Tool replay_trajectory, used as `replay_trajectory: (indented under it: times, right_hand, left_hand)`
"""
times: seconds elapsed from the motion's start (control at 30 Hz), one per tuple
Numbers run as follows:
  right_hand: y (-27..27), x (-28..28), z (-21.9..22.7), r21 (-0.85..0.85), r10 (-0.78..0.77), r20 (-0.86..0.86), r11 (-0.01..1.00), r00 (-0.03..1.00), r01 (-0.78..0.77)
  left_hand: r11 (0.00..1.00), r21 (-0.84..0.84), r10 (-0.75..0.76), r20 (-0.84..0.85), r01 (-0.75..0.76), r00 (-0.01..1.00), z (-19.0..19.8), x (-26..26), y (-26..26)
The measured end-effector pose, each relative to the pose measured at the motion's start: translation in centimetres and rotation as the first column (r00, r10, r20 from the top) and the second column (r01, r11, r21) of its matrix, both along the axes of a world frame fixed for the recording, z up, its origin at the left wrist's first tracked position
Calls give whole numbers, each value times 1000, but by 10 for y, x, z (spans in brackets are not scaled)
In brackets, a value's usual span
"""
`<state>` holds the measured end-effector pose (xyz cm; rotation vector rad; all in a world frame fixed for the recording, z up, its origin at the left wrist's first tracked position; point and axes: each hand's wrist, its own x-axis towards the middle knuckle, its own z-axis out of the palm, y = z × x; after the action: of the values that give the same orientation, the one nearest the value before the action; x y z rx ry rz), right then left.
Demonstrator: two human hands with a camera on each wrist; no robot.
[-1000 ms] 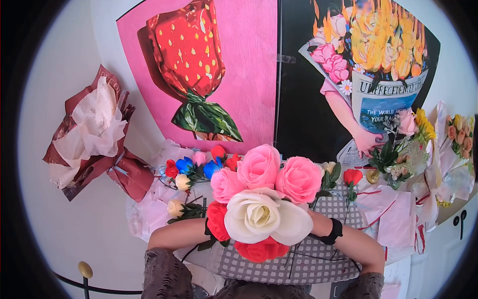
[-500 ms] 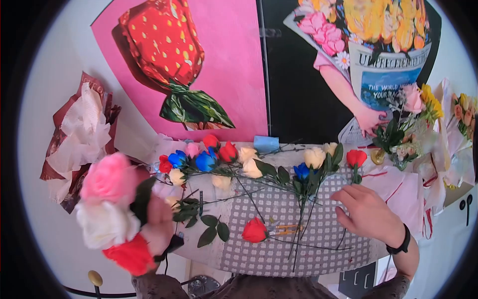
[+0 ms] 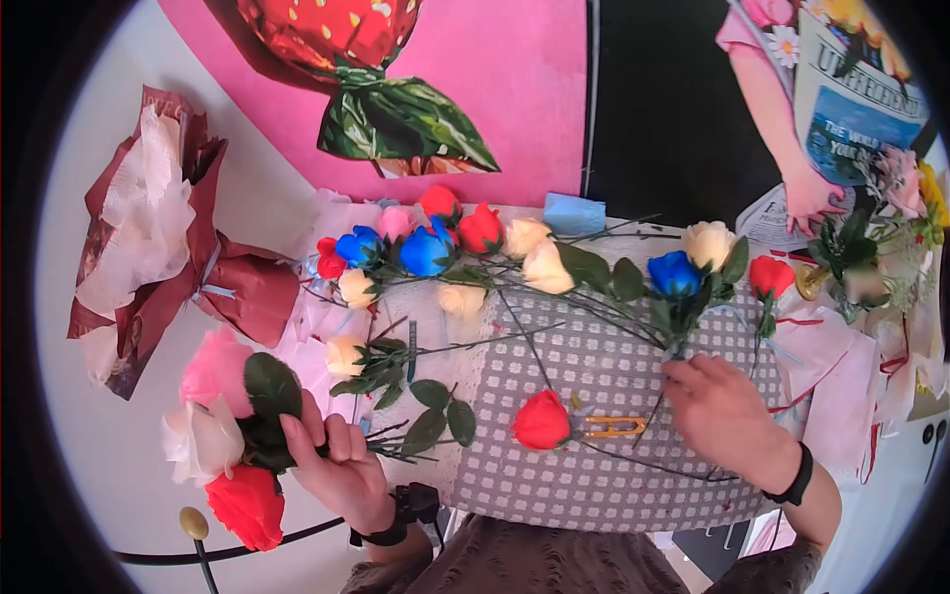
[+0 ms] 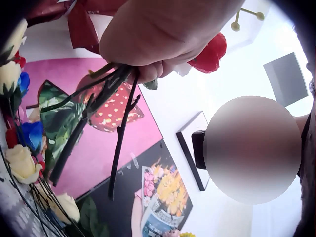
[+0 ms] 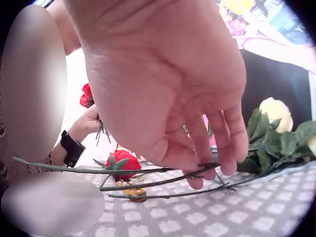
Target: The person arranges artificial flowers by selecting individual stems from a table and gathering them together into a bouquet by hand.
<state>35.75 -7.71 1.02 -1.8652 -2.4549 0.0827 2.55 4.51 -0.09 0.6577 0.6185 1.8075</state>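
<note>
My left hand [image 3: 341,465] grips a bunch of large artificial roses by the stems, off to the left of the table. A pink rose [image 3: 218,371], a white rose [image 3: 201,441] and a red rose [image 3: 245,507] show at its head, with bare dark stems [image 4: 89,111] sticking out behind the fist. Over the right part of the table, my right hand [image 3: 727,416] pinches thin green stems [image 5: 158,185] between thumb and fingers. A blue rose [image 3: 675,274] and a cream rose [image 3: 709,245] lie at the leafy end just beyond its fingertips.
A single red rose [image 3: 541,421] lies beside a golden clip [image 3: 614,427] on the checked cloth [image 3: 524,495]. Red, blue and cream roses [image 3: 547,267] line the back edge. Dark red wrapping paper [image 3: 252,287] stands left; pink paper [image 3: 841,386] lies right.
Both hands were together behind the large roses; the left hand then carried that bunch left. My right hand has moved onto the blue and cream roses' stems and taken hold of them.
</note>
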Motion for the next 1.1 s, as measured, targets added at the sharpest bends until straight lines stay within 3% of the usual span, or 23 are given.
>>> replay_trajectory:
  times: [0.03,0.1,0.17,0.2,0.27,0.3,0.37,0.43,0.47,0.53,0.57,0.63,0.67,0.7,0.77,0.8,0.83,0.87,0.93,1.0,1.03,1.1]
  right_hand:
    - [1,4,5,30,-13,38,999,999,12]
    - [1,10,15,55,-32,79,998,996,28]
    - [3,15,24,128,-154,-1,980,988,153]
    - [8,15,24,126,-148,2,981,989,146]
    - [21,7,22,160,-121,-157,976,980,147]
    - [29,0,19,159,-118,-158,977,980,143]
    - [54,-21,7,155,135,-311,984,941,-90]
    - [85,-38,-1,88,300,-287,954,910,-287]
    - [99,-47,-6,93,305,-285,952,909,-290]
    - [128,-57,-9,101,280,-109,958,954,-270]
    - [141,-55,-3,108,296,-105,952,949,-285]
    - [171,-47,11,183,151,21,971,988,-152]
    - [185,-40,12,185,167,26,968,986,-169]
    - [198,-30,7,197,205,-23,960,978,-197]
    - [212,-29,-3,217,246,-71,950,967,-225]
    - [217,-35,-8,131,236,-22,964,971,-232]
    - [222,-39,-14,45,231,30,972,972,-232]
    - [225,-43,-22,144,244,98,956,965,-256]
    - [228,-46,-28,157,283,107,942,953,-297]
    - [228,-49,-30,178,321,121,924,939,-339]
    - [227,-49,-31,189,304,128,927,944,-324]
    - [225,-49,-27,220,308,149,916,940,-335]
  left_hand:
    - [1000,-8,7,-2,-7,1000,2,2,1]
    - [962,-190,196,-15,-195,981,7,8,4]
    - [980,-145,125,-70,-135,990,-2,3,5]
    - [993,-95,60,-130,-72,990,-6,2,5]
    - [994,-87,56,-150,-70,987,-7,6,7]
    - [995,-77,46,-169,-59,984,-7,8,8]
    - [998,-43,27,-179,-36,983,-4,11,10]
    - [991,-96,70,-197,-91,978,4,15,10]
    - [991,-92,75,-197,-94,978,6,15,9]
    - [991,90,-69,-301,101,951,10,12,7]
    - [992,97,-52,-300,85,953,12,12,7]
    - [986,60,-138,-230,155,963,16,12,11]
    - [967,78,-218,-240,242,946,17,10,16]
    - [991,-116,-92,-288,60,953,26,18,19]
    - [980,-56,-200,-220,192,955,22,20,35]
    - [961,-21,-272,-265,277,925,28,23,41]
    - [960,-59,-276,-332,272,902,37,31,43]
    - [971,-99,-239,-334,218,912,44,40,47]
    - [980,-135,-188,-341,150,921,49,47,53]
    - [934,-184,-342,-220,305,914,46,46,61]
    - [907,-215,-410,-263,361,874,44,43,63]
    - [875,-186,-481,-216,448,850,8,29,74]
